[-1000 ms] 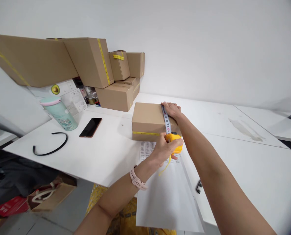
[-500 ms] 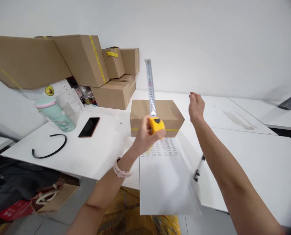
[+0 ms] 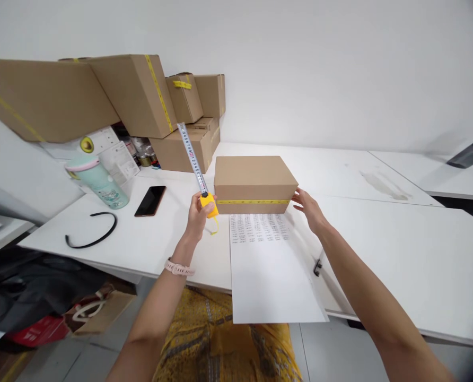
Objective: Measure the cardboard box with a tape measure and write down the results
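My left hand (image 3: pixel 199 215) is closed around a yellow tape measure (image 3: pixel 209 205), whose silver blade sticks out up and to the left. In front of me a brown cardboard box (image 3: pixel 252 172) with a yellow tape band lies on the white table. Its right end is beside my right hand (image 3: pixel 308 208), whose fingers are apart and reach the box's corner; the fingertips are partly hidden there. Under the box's front edge runs a large white sheet (image 3: pixel 274 276) printed with rows of figures, hanging over the table edge.
Stacked cardboard boxes (image 3: pixel 131 98) fill the back left. A mint tumbler (image 3: pixel 101 183), a phone (image 3: pixel 150 201) and a black headband (image 3: pixel 111 231) lie or stand on the left of the table (image 3: pixel 181 254). A pen (image 3: pixel 318 267) rests near my right forearm.
My left hand has moved left with the tape measure, away from over the box. My right hand has come down from the air to the box's right end.
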The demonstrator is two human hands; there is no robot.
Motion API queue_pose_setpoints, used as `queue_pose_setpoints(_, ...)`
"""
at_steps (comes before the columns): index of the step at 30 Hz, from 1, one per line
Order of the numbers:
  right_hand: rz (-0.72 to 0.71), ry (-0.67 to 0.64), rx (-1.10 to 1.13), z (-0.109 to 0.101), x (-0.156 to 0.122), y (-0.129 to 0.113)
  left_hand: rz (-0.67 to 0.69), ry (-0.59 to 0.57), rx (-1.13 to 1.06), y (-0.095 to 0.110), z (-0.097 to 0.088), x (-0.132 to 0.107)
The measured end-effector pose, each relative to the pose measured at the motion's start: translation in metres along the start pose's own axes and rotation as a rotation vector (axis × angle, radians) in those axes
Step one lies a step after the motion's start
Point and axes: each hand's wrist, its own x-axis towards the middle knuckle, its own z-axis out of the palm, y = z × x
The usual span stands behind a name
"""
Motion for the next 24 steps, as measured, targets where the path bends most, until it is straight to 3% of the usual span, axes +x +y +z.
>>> queue_pose_setpoints(6,-0.029,-0.035,0.008,0.014,-0.001,-0.013,-0.034,-0.061,0.0,-0.001,0.006,0.0)
queue_pose_setpoints(14,-0.236,0.183,-0.092,-0.003,-0.004,-0.072,0.123,-0.143,-0.088,0.051,0.009,0.02)
queue_pose_setpoints(19,-0.144,0.201,-0.122,0.004,-0.012,-0.065,0.121,-0.151,-0.075,0.057,0.01,0.017)
queue_pose_setpoints(24,-0.158,0.118,-0.151,-0.007,-0.02,-0.056,0.131,-0.133,-0.056,0.057,0.008,0.008)
